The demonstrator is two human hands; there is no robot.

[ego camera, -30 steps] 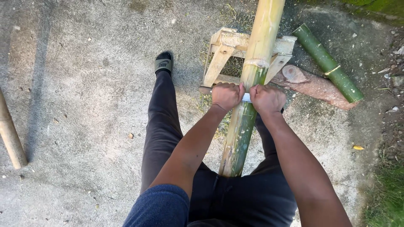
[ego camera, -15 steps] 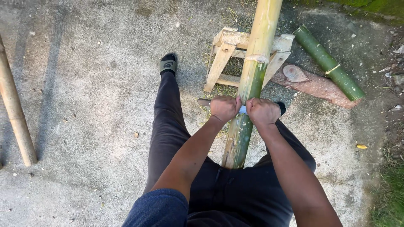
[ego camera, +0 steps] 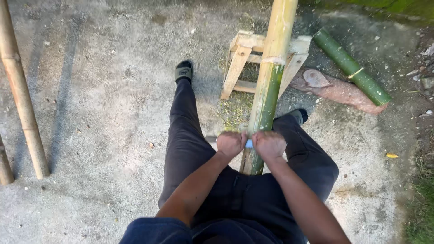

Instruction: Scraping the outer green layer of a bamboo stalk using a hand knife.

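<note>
A long bamboo pole (ego camera: 270, 77), yellow where scraped and green lower down, runs from a wooden trestle (ego camera: 244, 58) to between my legs. My left hand (ego camera: 230, 143) and my right hand (ego camera: 269, 144) are fists side by side on the two ends of a scraping blade (ego camera: 249, 143) laid across the pole near its green end. Only a small pale-blue bit of the blade shows between the fists. My legs in dark trousers straddle the pole, feet in black sandals.
A short green bamboo piece (ego camera: 350, 67) and a brown log (ego camera: 334, 89) lie right of the trestle. Two tan bamboo poles (ego camera: 20, 90) lie at the left edge. Shavings litter the concrete beneath the trestle. Grass borders the right side.
Both hands have drawn the blade down the pole toward my body, from near the trestle to the green end. The view has shifted right, showing more of the tan poles at left.
</note>
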